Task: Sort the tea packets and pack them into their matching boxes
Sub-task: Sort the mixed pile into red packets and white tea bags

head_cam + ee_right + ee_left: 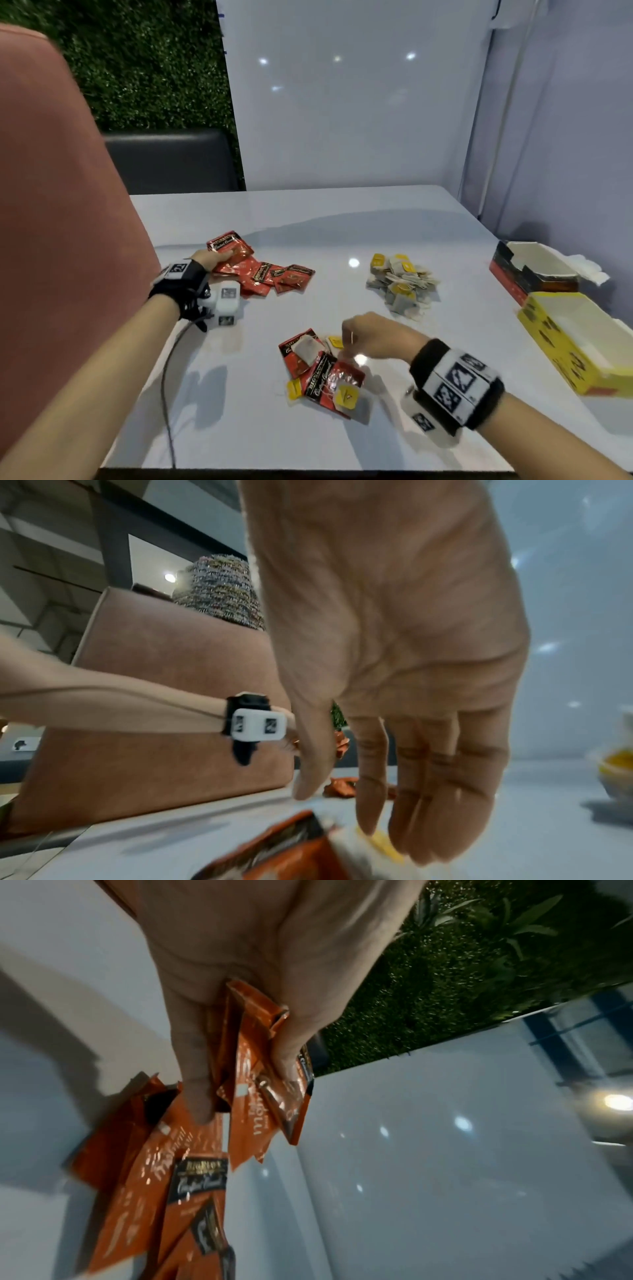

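Observation:
My left hand (219,256) (243,1091) pinches a small stack of red tea packets (228,244) (253,1053) between thumb and fingers, just above the red packet pile (277,277) (161,1183) at the table's left. Hovering over a mixed heap of red packets and yellow-tag tea bags (322,370) near the front edge is my right hand (346,337) (342,810). Its fingers hang straight down and hold nothing. Right under them lie a red packet (274,856) and a yellow tag (380,842). A sorted pile of yellow-tag bags (400,284) lies centre right.
Two open boxes stand at the table's right edge, a red-and-black one (513,274) behind a yellow one (555,356). A pink chair back (61,205) rises at the left. A cable (168,377) trails from my left wrist across the white table (342,222).

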Motion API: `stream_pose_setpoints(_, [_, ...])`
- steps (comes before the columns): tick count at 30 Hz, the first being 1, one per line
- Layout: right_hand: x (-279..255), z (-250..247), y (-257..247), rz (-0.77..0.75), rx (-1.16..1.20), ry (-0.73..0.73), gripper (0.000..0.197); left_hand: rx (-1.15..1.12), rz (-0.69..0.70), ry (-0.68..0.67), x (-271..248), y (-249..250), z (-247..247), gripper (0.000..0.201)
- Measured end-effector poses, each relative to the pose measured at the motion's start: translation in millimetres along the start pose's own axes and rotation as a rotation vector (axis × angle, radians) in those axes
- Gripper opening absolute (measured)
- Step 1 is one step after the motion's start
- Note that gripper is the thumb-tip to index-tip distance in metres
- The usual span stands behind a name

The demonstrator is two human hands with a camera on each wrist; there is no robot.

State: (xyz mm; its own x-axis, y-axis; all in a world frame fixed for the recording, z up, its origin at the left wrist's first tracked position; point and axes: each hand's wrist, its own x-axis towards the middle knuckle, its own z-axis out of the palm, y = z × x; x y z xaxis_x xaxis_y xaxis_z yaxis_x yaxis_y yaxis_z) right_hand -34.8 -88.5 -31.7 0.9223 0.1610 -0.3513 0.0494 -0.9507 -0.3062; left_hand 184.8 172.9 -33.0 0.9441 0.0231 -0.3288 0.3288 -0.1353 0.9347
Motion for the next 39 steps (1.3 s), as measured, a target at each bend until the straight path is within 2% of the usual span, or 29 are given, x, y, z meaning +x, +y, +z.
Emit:
stream_pose_setpoints(3, [3.6,20.8,3.2,0.052,0.017,0.01,0.043,0.077,0.009,0.095,52.0,-12.5,2.2,0.039])
stream_pose_setpoints(7, [5.2,28.9,4.4,0.078,0.083,0.046,0.047,0.335,0.065,0.127,43.8,-16.9,27.6,0.05])
stream_pose_setpoints(10, [5.6,31.3,6.9,0.046,0.081,0.065,0.038,0.614,0.079,0.241,40.1,-20.7,39.2,0.078])
stream_pose_setpoints(11, [6.1,31.7,8.3,0.039,0.093,0.059,0.035,0.73,0.101,0.288,28.6,-18.6,43.9,0.081])
stream_pose_setpoints(13, [7.6,30.8,12.7,0.018,0.131,0.052,0.028,0.86,0.328,0.308,6.3,-16.1,50.4,0.068])
stream_pose_setpoints(14, [8.1,29.8,15.5,0.009,0.153,0.057,0.027,0.812,0.44,0.227,-8.0,-16.5,52.9,0.055])
stream_pose_setpoints(16, [6.8,26.3,20.8,0.005,0.194,0.07,0.03,0.787,0.516,-0.086,-42.0,-24.2,53.1,0.034])
stream_pose_setpoints(18, [5.0,20.3,25.0,0.002,0.18,0.09,0.036,0.956,0.42,-0.422,-74.3,-36.4,54.0,0.035])
stream_pose_setpoints(20, [5.1,11.4,29.2,-0.002,0.129,0.134,0.033,1.04,0.291,-0.587,-96.8,-50.0,58.0,0.044])
stream_pose_setpoints(23, [4.4,-3.5,33.0,0.021,0.075,0.218,0.02,1.116,0.297,-0.553,-105.8,-69.0,69.5,0.049])
stream_pose_setpoints(25, [2.5,-9.7,33.6,0.038,0.061,0.244,0.019,1.133,0.31,-0.501,-106.2,-73.7,75.3,0.034])
stream_pose_setpoints(27, [-0.6,-12.1,34.4,0.052,0.081,0.257,0.019,1.142,0.31,-0.513,-108.2,-68.4,76.5,0.009])
stream_pose_setpoints(29, [-3.5,-12.6,36.1,0.063,0.108,0.272,0.02,1.127,0.309,-0.561,-108.1,-60.5,76.1,0.018])
stream_pose_setpoints(32, [-5.2,-12.3,39.6,0.08,0.136,0.293,0.02,1.14,0.328,-0.504,-115.0,-49.8,77.8,0.01])
stream_pose_setpoints(33, [-5.1,-12.1,40.1,0.085,0.142,0.304,0.019,1.142,0.322,-0.496,-115.6,-49.4,79.8,0.014])
stream_pose_setpoints(37, [-5.1,-10.1,33.8,0.09,0.194,0.314,0.021,1.182,0.271,-0.586,-125.9,-55.4,99.0,0.08])
stream_pose_setpoints(39, [-4.4,-9.1,30.2,0.082,0.231,0.315,0.022,1.226,0.285,-0.603,-129.9,-59.7,110.0,0.091])
